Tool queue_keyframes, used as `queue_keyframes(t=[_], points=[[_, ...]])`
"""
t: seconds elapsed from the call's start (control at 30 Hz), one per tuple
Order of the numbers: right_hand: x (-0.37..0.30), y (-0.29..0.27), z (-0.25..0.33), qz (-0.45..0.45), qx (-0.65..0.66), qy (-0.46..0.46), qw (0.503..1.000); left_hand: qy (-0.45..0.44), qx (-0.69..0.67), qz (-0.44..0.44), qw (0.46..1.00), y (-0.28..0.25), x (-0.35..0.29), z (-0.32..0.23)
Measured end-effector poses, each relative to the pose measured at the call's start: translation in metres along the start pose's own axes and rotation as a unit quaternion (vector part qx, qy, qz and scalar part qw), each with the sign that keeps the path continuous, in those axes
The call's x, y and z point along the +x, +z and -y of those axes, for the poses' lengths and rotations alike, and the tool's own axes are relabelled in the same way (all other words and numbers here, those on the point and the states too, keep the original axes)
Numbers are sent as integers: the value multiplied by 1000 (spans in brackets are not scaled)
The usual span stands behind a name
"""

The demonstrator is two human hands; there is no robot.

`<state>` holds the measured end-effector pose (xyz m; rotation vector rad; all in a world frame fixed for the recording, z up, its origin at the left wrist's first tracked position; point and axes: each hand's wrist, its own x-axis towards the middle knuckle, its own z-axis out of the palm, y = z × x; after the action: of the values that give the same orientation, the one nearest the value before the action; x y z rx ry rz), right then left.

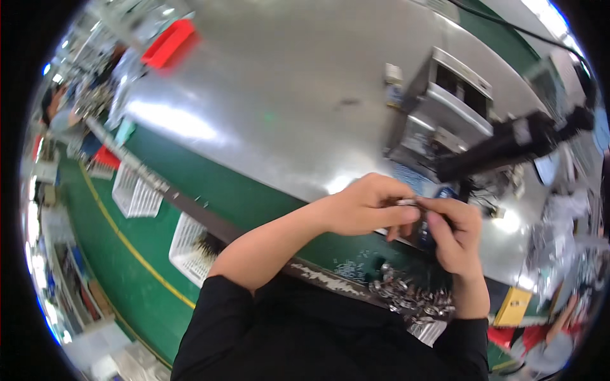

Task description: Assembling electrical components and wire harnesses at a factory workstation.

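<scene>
Both my hands meet above the near edge of the metal table. My left hand (368,206) is closed, with a small shiny metal part (406,202) between its thumb and fingers. My right hand (456,238) pinches right beside that part, thumb against forefinger. What the right fingertips hold is too small and blurred to make out. Below the hands, close to my body, lies a heap of shiny metal parts (413,295). Left of the heap is a scatter of tiny pale pieces (351,267).
A black cylindrical tool (508,149) juts in from the right, beside a grey metal box-like device (454,95). A red bin (170,44) stands at the table's far left. White baskets (190,244) stand on the green floor. Other people (63,117) are at far left and lower right.
</scene>
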<state>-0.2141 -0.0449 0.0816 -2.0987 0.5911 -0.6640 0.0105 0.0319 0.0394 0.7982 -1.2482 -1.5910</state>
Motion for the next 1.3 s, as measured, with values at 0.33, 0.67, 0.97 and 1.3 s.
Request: queue_keyframes(t=[0.33, 0.67, 0.97, 1.3], points=[[3, -19, 2, 59, 89, -53, 993, -68, -243, 55, 966, 4, 5, 8], [6, 0, -6, -18, 39, -58, 997, 60, 32, -178, 982, 28, 9, -2], [7, -13, 5, 23, 96, 81, 992, 13, -51, -26, 998, 16, 4, 12], [13, -60, -1, 176, -208, 6, 962, 121, 413, -216, 876, -45, 11, -28]])
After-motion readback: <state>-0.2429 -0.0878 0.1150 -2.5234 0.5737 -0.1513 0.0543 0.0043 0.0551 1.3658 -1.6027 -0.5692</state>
